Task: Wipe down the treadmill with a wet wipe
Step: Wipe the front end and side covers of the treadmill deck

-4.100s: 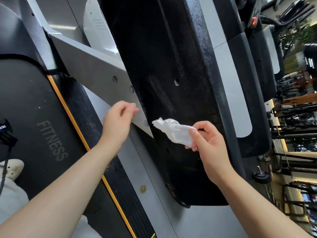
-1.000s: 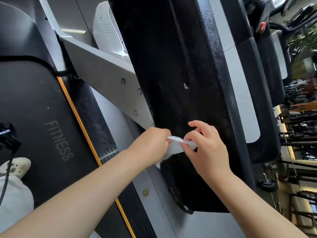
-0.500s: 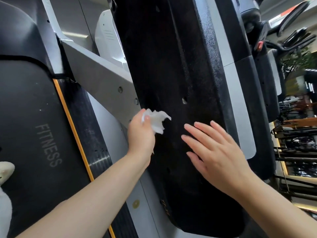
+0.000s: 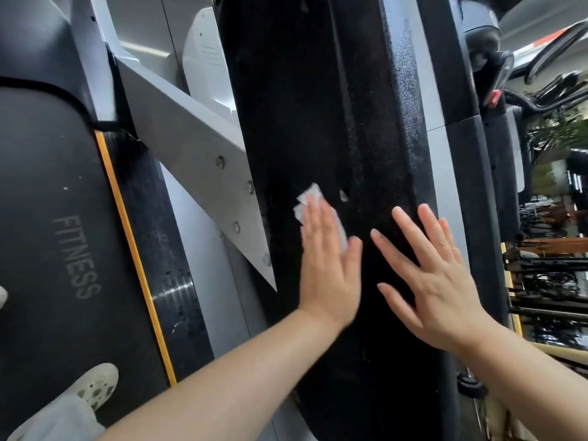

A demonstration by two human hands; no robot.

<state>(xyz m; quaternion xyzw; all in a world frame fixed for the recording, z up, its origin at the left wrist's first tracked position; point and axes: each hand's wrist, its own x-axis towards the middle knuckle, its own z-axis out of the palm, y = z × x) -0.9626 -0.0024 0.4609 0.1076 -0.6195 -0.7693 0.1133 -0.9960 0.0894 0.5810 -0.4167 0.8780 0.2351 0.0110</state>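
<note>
At the lower left edge of the frame a pale shoe (image 4: 92, 385) stands on the treadmill belt (image 4: 47, 218), cut off by the border, beside the word FITNESS. Both forearms enter from the bottom. The left hand (image 4: 327, 265) lies flat, fingers together, pressing a white wet wipe (image 4: 310, 198) against the black textured panel (image 4: 318, 122) at mid-frame; most of the wipe is hidden under the fingers, only its crumpled upper end showing, its long axis running up along the panel. The right hand (image 4: 436, 275) is spread open, empty, over the same panel. Left of them a grey bolted brace (image 4: 197, 154) slants down. Far right, gym equipment is blurred.
</note>
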